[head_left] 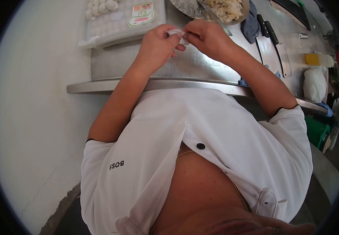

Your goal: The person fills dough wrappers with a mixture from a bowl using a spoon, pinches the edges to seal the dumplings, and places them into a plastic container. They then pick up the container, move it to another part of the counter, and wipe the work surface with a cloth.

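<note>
A thin white dough dumpling (pixel 182 38) is held above the metal table, between my two hands. My left hand (pixel 158 45) cups it from the left, the thumb and fingers closed on the dough. From the right, my right hand (pixel 206 36) pinches the dumpling's edge between thumb and fingertips. The fingers cover part of the dough, and any filling inside is hidden. Just beyond my hands is a metal bowl (pixel 185 8) with pale chopped filling (pixel 226 9) and a flat metal spreader (pixel 213 15) in it. Small white dumplings (pixel 101 8) sit on a white plastic tray (pixel 124 38) beyond my left hand.
Two black-handled cleavers (pixel 266 51) lie right of a blue cloth (pixel 251 26). Farther right are a bottle of yellow liquid (pixel 319 60) and a white plastic bag (pixel 315 85). The metal table's front edge (pixel 169 84) runs before my body; a white wall (pixel 32 98) stands left.
</note>
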Action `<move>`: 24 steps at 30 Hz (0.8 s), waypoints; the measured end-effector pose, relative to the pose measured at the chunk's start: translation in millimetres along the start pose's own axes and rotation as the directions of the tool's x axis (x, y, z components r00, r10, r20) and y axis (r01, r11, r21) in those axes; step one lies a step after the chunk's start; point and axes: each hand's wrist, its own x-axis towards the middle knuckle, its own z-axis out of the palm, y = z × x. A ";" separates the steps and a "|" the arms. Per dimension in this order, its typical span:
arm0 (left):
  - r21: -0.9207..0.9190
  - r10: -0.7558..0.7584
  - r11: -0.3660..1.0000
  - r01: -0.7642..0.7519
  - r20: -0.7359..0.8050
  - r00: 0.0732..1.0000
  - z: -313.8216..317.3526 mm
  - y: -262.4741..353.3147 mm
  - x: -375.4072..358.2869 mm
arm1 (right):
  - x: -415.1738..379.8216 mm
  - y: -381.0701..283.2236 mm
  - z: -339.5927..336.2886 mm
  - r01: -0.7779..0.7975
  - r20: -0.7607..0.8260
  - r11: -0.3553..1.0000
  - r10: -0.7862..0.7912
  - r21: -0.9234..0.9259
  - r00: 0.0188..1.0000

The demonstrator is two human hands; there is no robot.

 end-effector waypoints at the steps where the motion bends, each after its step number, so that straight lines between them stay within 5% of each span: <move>1: -0.081 0.041 0.996 -0.045 -0.042 0.998 1.5 -4.6 2.0 | 0.6 1.7 0.7 0.003 -0.022 1.000 -0.003 -0.003 1.000; 6: -0.090 0.096 0.991 -0.103 -0.082 0.992 0.9 -6.7 2.0 | -0.1 -2.1 -1.9 0.042 -0.018 0.998 -0.043 -0.052 0.999; 11: -0.022 0.073 0.997 -0.074 -0.034 0.997 0.9 -5.8 1.1 | 0.5 -7.9 -3.0 -0.105 0.003 0.991 0.105 0.080 0.994; 24: 0.056 0.116 0.992 -0.114 -0.032 0.993 1.1 -4.5 -1.9 | 0.9 -2.6 -4.4 0.000 -0.031 1.000 -0.001 -0.024 1.000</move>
